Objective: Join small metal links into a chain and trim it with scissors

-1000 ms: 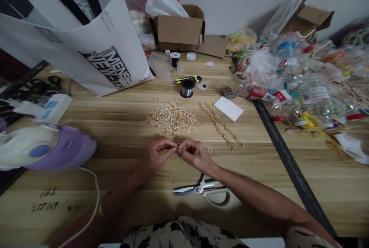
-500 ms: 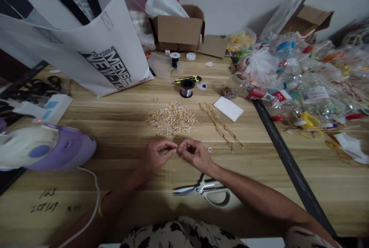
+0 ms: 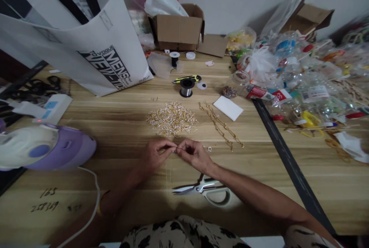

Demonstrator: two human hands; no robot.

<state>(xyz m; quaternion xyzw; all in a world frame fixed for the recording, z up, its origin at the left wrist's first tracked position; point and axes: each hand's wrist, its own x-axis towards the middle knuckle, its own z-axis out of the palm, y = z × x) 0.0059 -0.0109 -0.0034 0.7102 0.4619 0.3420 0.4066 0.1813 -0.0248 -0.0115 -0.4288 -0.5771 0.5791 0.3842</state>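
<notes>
My left hand (image 3: 157, 154) and my right hand (image 3: 196, 155) meet fingertip to fingertip over the table, both closed in a pinch. What sits between the fingertips is too small to make out. A thin pale thread (image 3: 166, 177) hangs below my left hand. Just beyond the fingers lies a heap of small gold and clear pieces (image 3: 171, 117). To the right stretch gold beaded chains (image 3: 220, 125). A small ring (image 3: 209, 149) lies beside my right hand. Scissors (image 3: 201, 189) with pale handles rest, blades apart, nearer my body.
Behind the heap are a wire spool (image 3: 186, 88), a yellow-black utility knife (image 3: 187, 79) and a black thread spool (image 3: 174, 60). A bead jar (image 3: 235, 83) and a white card (image 3: 228, 108) lie right. A purple-white appliance (image 3: 66, 146) and its cord (image 3: 96, 186) are left.
My pinched fingertips have shifted very slightly to the left. Everything else on the table stays where it was.
</notes>
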